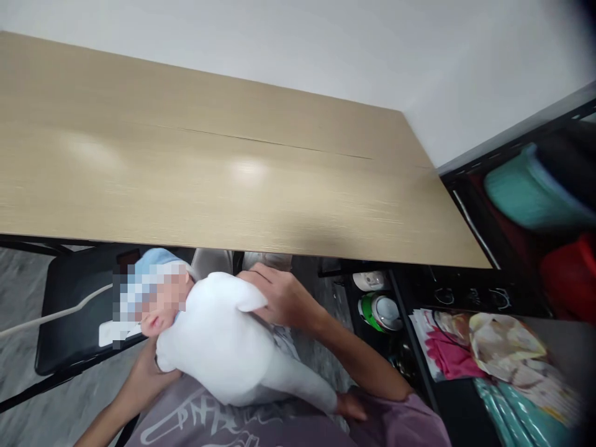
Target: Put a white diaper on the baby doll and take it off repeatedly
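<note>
Across the lap lies a baby doll [223, 347]; the left hand [149, 372] sits under its shoulders, grip hidden, and the right hand [284, 301] clasps its arm. With its head overhanging, it might slip toward the black chair [69, 298] under the wooden surface [209, 180]

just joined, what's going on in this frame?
A person holds a doll in white clothes and a blue cap close to their body, just below the edge of a wooden table. The left hand supports it under the head and shoulder. The right hand grips its upper arm. A black chair stands at left, a cluttered shelf at right.
</note>
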A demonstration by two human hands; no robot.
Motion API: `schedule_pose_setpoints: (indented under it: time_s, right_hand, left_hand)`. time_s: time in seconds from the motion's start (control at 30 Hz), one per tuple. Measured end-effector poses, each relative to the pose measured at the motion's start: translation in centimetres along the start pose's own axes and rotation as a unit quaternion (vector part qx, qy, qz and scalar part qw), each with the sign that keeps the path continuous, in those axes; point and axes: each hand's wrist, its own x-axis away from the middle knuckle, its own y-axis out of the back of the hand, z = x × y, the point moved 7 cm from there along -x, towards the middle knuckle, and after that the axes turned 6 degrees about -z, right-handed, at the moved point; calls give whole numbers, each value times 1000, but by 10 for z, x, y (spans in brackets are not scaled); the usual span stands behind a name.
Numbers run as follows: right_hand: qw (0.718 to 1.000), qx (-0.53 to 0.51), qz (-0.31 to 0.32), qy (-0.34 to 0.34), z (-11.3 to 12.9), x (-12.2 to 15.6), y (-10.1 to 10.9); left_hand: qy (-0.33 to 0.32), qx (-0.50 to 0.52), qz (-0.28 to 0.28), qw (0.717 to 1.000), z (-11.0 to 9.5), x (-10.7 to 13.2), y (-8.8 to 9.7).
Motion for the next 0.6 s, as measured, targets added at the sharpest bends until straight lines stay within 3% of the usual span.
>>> schedule_pose_setpoints:
  time_s: [0.1, 0.17, 0.3, 0.4, 0.5, 0.6]
  right_hand:
    - [998, -5, -43, -54, 2, 16, 44]
    - [992, 12, -56, -109, -8, 23, 64]
    - [976, 66, -80, -193, -45, 30, 83]
    - [963, 85, -107, -231, -78, 36, 88]
    - [956, 69, -132, -252, -103, 45, 87]
    - [948, 51, -160, -270, -119, 55, 84]
  left_hand:
    - [-25, 7, 94, 995, -38, -4, 2]
    - [-68, -28, 117, 990, -75, -19, 8]
    - [-149, -112, 138, 973, -160, -67, 11]
    - [-168, -157, 145, 962, -207, -100, 7]
    - [-200, -219, 121, 947, -232, -124, 8]
    - [-215, -276, 89, 932, -238, -141, 15]
